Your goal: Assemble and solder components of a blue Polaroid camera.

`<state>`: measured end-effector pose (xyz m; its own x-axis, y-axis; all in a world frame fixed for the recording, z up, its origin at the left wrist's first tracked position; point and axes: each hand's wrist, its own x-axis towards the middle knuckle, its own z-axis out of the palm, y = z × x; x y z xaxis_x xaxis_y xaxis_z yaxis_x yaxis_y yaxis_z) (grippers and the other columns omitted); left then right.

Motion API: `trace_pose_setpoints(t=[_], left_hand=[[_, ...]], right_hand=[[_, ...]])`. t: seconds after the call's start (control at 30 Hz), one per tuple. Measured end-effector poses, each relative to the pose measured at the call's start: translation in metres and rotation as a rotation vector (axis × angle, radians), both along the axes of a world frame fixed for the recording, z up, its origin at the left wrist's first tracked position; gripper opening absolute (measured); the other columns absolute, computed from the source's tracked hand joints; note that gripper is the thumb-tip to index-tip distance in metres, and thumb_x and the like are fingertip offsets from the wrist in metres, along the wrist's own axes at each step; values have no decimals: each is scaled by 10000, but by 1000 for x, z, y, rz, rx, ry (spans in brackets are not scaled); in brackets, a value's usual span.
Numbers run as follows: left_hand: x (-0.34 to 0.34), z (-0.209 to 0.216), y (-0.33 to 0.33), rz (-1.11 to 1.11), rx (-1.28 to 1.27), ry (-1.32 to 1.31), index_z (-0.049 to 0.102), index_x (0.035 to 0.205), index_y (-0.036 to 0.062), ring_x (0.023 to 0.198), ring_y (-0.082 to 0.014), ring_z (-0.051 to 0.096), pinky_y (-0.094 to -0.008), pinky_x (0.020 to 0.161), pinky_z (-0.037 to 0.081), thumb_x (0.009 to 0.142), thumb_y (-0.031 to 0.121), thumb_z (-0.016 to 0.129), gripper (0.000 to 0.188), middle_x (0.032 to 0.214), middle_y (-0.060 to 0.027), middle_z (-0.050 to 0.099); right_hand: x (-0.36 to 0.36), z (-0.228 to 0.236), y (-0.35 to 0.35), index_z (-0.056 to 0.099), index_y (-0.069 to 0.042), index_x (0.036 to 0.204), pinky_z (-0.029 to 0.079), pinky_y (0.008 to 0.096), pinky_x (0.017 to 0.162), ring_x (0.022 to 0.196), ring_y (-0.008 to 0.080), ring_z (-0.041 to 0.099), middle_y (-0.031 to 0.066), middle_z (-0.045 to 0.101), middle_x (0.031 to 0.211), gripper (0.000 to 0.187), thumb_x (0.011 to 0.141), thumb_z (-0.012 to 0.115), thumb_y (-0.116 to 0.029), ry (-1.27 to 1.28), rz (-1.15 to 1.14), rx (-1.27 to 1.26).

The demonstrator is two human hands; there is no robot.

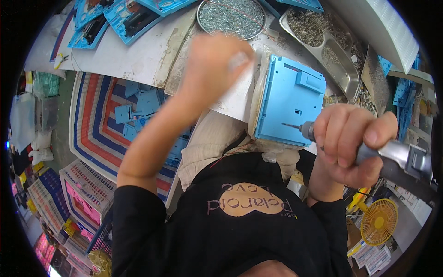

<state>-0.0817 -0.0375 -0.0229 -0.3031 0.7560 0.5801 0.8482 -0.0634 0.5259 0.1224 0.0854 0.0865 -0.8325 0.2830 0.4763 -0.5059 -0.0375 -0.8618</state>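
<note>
My right hand point(346, 141) is wrapped around a grey power screwdriver point(399, 164). The thin bit points left, over the lower part of a light-blue plastic housing point(288, 97); whether the tip touches it I cannot tell. That housing lies on the worktable in front of me, with a raised block and a small slot on its upper face. My left hand point(214, 69) hangs to the left of the housing, just below a round metal tray of small screws point(230, 28). Motion smears its fingers, so I cannot tell whether they hold anything.
A compartmented metal tray point(339, 69) of small metal parts stands at the far right. Several blue housings with dark parts point(131, 23) lie at the far left, near yellow-handled pliers point(60, 61). Below the table's left side, a striped bag point(99, 124) holds blue pieces. A yellow fan point(378, 221) stands lower right.
</note>
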Motion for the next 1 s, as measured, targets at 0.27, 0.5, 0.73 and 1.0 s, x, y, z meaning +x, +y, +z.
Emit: trace_pose_setpoints(t=[0.27, 0.5, 0.73, 1.0], left_hand=[[90, 15, -43, -236, 13, -399, 731, 960, 76, 779, -171, 676, -342, 758, 404, 748, 1, 812, 239, 958, -47, 754], [87, 8, -49, -257, -37, -360, 724, 1011, 77, 849, -187, 675, -355, 788, 404, 689, 43, 841, 345, 1029, -63, 747], [65, 29, -42, -502, -347, -208, 620, 1328, 56, 1425, -225, 453, -441, 946, 380, 712, 133, 768, 638, 1516, -121, 515], [73, 23, -42, -427, -364, -167, 664, 1273, 46, 1406, -201, 486, -431, 870, 361, 748, 130, 709, 533, 1464, -74, 583]], right_hand=[[9, 2, -8, 502, -165, 1127, 450, 232, 528, 539, 63, 540, -75, 573, 675, 289, 988, 670, -355, 15, 65, -66], [2, -7, -16, 497, -152, 1102, 450, 254, 510, 507, 75, 522, -67, 557, 644, 287, 982, 679, -339, 25, 5, -50], [10, -31, -29, 541, -46, 1064, 505, 354, 568, 536, 189, 570, 50, 602, 674, 322, 869, 781, -137, -1, 44, -96], [0, -43, -47, 534, -51, 964, 509, 355, 514, 491, 199, 563, 52, 586, 633, 231, 897, 744, -119, 5, -8, 199]])
